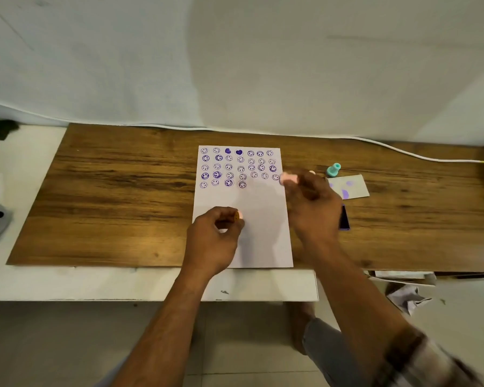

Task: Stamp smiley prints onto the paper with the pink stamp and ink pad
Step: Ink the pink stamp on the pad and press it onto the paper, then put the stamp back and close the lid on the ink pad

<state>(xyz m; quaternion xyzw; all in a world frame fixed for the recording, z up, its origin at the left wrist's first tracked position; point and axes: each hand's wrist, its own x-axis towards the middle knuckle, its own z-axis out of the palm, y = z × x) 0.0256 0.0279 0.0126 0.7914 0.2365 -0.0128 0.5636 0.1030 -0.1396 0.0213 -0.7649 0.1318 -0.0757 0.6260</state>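
The right hand (309,202) is smeared by motion, and it covers most of the ink pad (344,217) — only a dark purple sliver shows past the wrist, near the paper's right edge. The pink stamp (288,178) is blurred too: a pale pink shape pinched in the right fingers (299,181), over the right edge of the paper (263,219), beside the end of the fourth row of prints. Whether it touches the sheet cannot be told. The right forearm comes in from the lower right corner, where a blurred checked sleeve (430,358) is cut off by the picture's edge.

The left hand (215,233) lies on the lower left part of the paper, its fingers curled in to a loose fist; what, if anything, they pinch is hard to make out.

The paper lies on the wooden desk (109,196), reaching its near edge. Purple smiley prints (229,167) fill the upper part — some dark, some faint — with two solid hearts in the top row. A teal stamp (333,170) stands upright towards the far right, just beside an ink-stained scrap of card (352,187).
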